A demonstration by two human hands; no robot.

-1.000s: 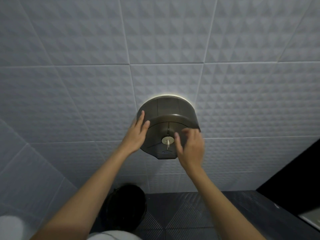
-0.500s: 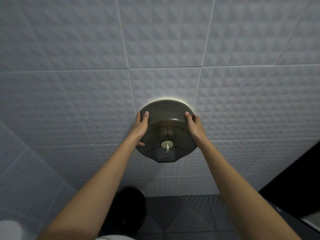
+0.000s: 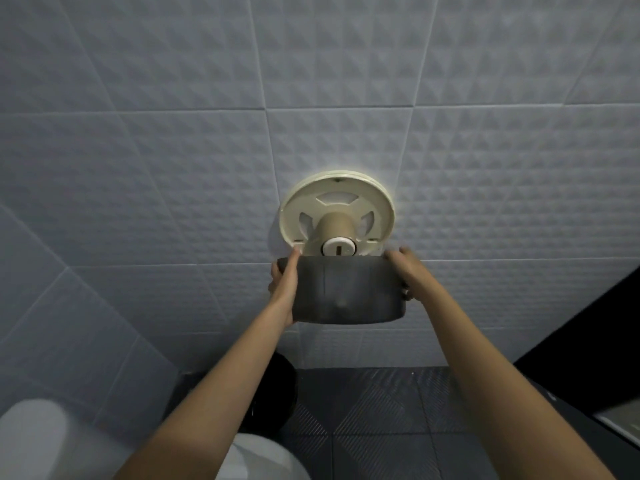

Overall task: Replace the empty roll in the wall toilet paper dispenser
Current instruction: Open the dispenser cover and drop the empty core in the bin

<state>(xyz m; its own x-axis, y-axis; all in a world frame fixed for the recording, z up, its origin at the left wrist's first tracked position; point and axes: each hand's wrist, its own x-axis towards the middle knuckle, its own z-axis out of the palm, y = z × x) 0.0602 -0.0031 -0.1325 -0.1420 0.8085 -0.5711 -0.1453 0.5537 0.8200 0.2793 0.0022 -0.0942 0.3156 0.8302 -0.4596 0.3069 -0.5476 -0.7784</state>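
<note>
The dispenser's round cream back plate (image 3: 377, 209) is fixed to the tiled wall. A bare cardboard core (image 3: 334, 225) sits on its central spindle, capped by a white hub (image 3: 338, 246). The dark grey cover (image 3: 346, 294) hangs swung down below the plate, its rim facing up. My left hand (image 3: 285, 285) grips the cover's left side and my right hand (image 3: 407, 271) grips its right side.
A black round bin (image 3: 280, 386) stands on the dark tiled floor under the dispenser. A white toilet rim (image 3: 263, 459) shows at the bottom, with another white shape (image 3: 33, 441) at the lower left. A dark partition (image 3: 588, 341) stands at the right.
Both hands took hold of the cover's sides and swung it down off the back plate. The cardboard core and spindle, hidden before, now show.
</note>
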